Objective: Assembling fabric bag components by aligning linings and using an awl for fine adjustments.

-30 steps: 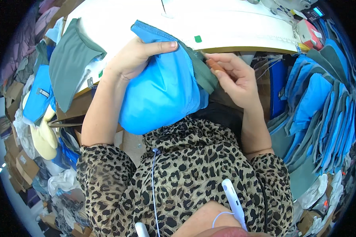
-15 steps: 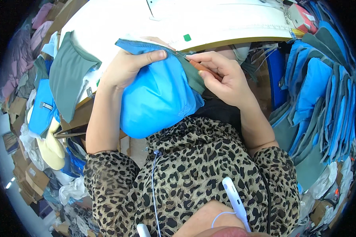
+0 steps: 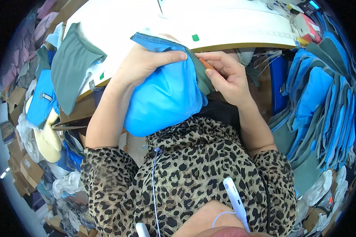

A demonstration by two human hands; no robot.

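A bright blue fabric piece (image 3: 162, 98) hangs in front of me, puffed out below its edge. My left hand (image 3: 144, 65) is closed on its upper edge, thumb on top and fingers hidden behind the cloth. Along the right side of the blue runs a dark green fabric strip (image 3: 201, 77). Between thumb and fingers, my right hand (image 3: 229, 77) grips a small orange-handled tool (image 3: 206, 63) against the seam where the green and blue meet. The tool's tip is hidden, so its exact kind does not show.
A white worktable (image 3: 233, 23) curves across the top. On its left lies a green fabric piece (image 3: 73, 67). Layered blue and green pieces (image 3: 316, 94) hang at the right. A blue piece (image 3: 41, 98) and pale yellow pieces (image 3: 47, 144) hang at the left.
Both hands and the fabric have shifted slightly to the right in view. The right hand's tool has moved further along the green edge, and less of its handle shows.
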